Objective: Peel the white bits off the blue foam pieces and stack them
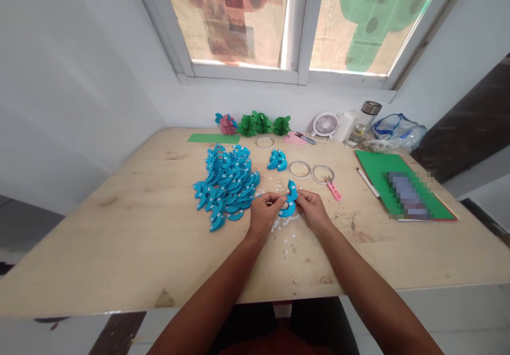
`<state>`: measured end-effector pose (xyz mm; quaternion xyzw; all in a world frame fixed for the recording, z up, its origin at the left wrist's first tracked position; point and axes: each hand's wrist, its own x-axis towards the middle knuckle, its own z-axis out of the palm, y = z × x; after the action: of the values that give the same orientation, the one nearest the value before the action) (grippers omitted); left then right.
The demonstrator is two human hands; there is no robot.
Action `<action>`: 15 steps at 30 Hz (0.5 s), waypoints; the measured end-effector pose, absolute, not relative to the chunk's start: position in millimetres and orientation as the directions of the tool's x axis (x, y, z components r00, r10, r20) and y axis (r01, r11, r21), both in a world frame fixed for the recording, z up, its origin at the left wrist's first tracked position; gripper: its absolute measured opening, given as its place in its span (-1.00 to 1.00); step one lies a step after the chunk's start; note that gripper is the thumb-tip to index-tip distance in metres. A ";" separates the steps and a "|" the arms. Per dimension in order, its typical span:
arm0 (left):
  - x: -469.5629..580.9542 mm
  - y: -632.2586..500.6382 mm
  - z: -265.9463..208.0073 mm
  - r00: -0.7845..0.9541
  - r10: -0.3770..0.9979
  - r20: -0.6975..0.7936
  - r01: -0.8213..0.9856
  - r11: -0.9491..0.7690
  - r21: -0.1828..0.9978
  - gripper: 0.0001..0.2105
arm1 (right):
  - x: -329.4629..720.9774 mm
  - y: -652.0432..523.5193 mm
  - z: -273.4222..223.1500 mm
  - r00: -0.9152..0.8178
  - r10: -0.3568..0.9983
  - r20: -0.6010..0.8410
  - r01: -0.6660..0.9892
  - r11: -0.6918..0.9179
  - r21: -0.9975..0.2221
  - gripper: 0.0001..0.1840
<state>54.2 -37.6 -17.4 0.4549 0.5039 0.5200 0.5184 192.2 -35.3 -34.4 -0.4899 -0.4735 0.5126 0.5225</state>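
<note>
Between my two hands is a blue folded paper piece (291, 191), curved in an S shape with small white patches on it. My left hand (266, 210) pinches its left side, and my right hand (313, 209) pinches the right side. To the left lies a big heap of similar blue curved paper pieces (229, 185), many with white patches. A small group of blue pieces (277, 160) sits beyond my hands. Small white paper bits (285, 222) are scattered on the table under and around my fingers.
Tape rolls (299, 169) and pink snips (333, 189) lie beyond my right hand. Green paper sheets (374, 171), a pen (368, 183) and a blurred phone-like object (408, 194) are at right. Along the wall stand green paper figures (261, 123), a fan (325, 125) and a bottle (363, 123).
</note>
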 end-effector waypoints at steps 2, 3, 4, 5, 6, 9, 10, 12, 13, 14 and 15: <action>55.1 -37.3 -21.4 -0.054 0.998 -0.043 -0.078 0.038 0.996 -0.80 | 192.6 -35.9 -34.0 0.005 1.000 0.004 -0.083 0.004 -0.997 -0.71; 55.6 -37.5 -22.5 -0.062 0.997 -0.040 -0.071 0.036 0.997 -0.80 | 192.7 -36.1 -33.8 -0.003 1.000 0.010 -0.086 0.009 -0.996 -0.70; 56.2 -37.8 -23.1 -0.075 0.996 -0.039 -0.061 0.034 0.998 -0.81 | 192.8 -36.5 -33.5 -0.004 1.000 0.012 -0.084 0.011 -0.996 -0.70; 56.8 -38.4 -23.2 -0.091 0.995 -0.037 -0.048 0.032 0.998 -0.82 | 192.8 -36.8 -33.0 -0.006 1.000 0.013 -0.079 0.012 -0.997 -0.69; 57.3 -39.0 -22.9 -0.109 0.993 -0.033 -0.034 0.029 0.999 -0.83 | 192.7 -37.2 -32.5 -0.009 1.000 0.015 -0.073 0.014 -0.997 -0.68; 58.4 -40.8 -21.9 -0.163 0.987 -0.004 0.009 0.005 1.000 -0.85 | 192.5 -38.3 -30.4 -0.029 0.999 0.025 -0.069 0.022 -0.997 -0.68; 58.6 -41.3 -21.8 -0.176 0.984 0.006 0.019 -0.003 1.000 -0.85 | 192.5 -38.6 -29.8 -0.035 0.999 0.031 -0.070 0.028 -0.997 -0.68; 59.1 -42.2 -21.8 -0.189 0.982 0.019 0.027 -0.014 1.000 -0.85 | 192.5 -39.2 -28.9 -0.042 0.998 0.043 -0.070 0.040 -0.997 -0.70; 59.4 -42.6 -21.8 -0.193 0.981 0.022 0.026 -0.018 1.000 -0.85 | 192.6 -39.4 -28.6 -0.043 0.998 0.047 -0.069 0.044 -0.997 -0.71; 59.7 -43.0 -21.8 -0.194 0.981 0.024 0.024 -0.020 1.000 -0.85 | 192.7 -39.5 -28.5 -0.043 0.998 0.051 -0.069 0.048 -0.996 -0.71; 60.0 -43.3 -21.7 -0.197 0.980 0.024 0.021 -0.021 1.000 -0.85 | 192.7 -39.7 -28.4 -0.044 0.998 0.052 -0.071 0.049 -0.996 -0.72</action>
<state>60.0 -43.3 -21.7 0.4584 0.5460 0.5479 0.4377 192.7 -39.7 -28.4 -0.4580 -0.5060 0.5157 0.5179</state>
